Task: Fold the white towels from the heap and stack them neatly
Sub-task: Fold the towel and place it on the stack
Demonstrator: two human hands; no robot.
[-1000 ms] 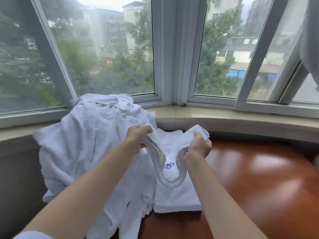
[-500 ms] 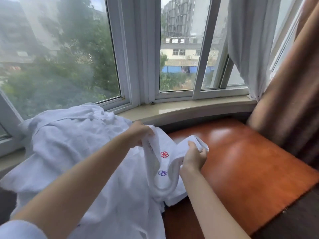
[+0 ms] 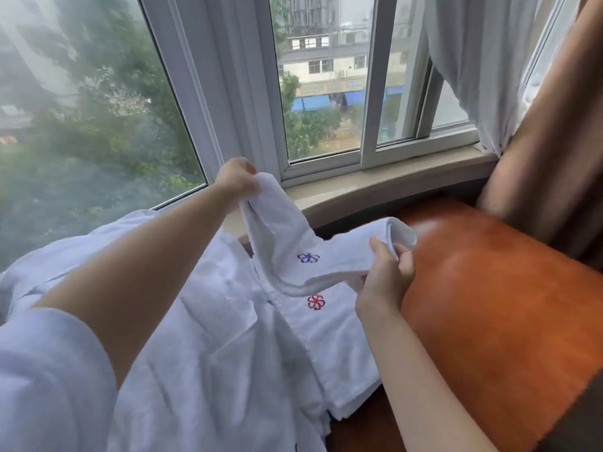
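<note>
Towel (image 3: pixel 303 252), folded strip, hangs between both hands above stack (image 3: pixel 329 334) on worktop (image 3: pixel 489 305). Left hand (image 3: pixel 236 179) pinches one end high, right hand (image 3: pixel 386 277) grips other end, probably to keep layers even. Heap (image 3: pixel 202 353) beside stack, left.

Soft, matt terry cloth on the folded towel (image 3: pixel 313 256) (purple stitched flower on it), same nubby cloth across the heap (image 3: pixel 195 353); the counter (image 3: pixel 489 305) gleams, glossy reddish-brown wood; sill (image 3: pixel 375 187) smooth polished stone.
</note>
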